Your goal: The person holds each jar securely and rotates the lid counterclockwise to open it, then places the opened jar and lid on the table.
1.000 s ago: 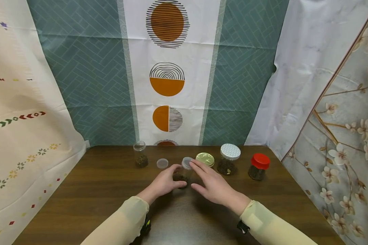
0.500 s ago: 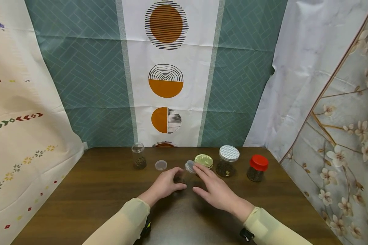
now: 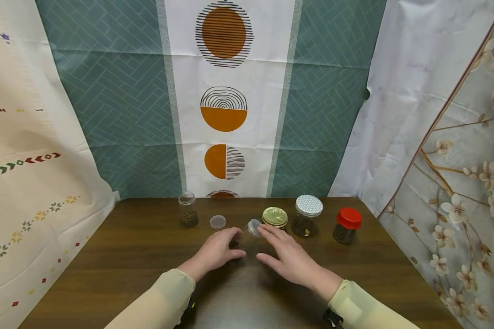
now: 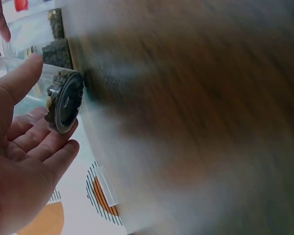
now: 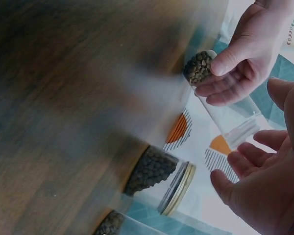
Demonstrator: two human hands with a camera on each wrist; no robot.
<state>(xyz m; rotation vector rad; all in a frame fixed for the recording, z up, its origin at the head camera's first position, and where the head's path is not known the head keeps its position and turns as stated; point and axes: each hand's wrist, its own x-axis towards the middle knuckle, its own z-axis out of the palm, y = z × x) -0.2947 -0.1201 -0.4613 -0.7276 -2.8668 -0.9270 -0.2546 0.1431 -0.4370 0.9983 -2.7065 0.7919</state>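
Table (image 3: 247, 297) is below me. My right hand (image 3: 286, 253) has loose fingers and holds nothing, close to the top of the jar (image 5: 230, 117). My left hand (image 3: 216, 251) is nearer, curled round the jar low down. It leans lengthwise, top toward my right hand, dark bits (image 5: 199, 67) in its bottom.

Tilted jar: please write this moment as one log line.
left hand: grips tilted jar | right hand: beside jar's top, contact unclear | loose lid: lying on table

Five jars (image 5: 227, 117), one loose lid (image 3: 217, 222)
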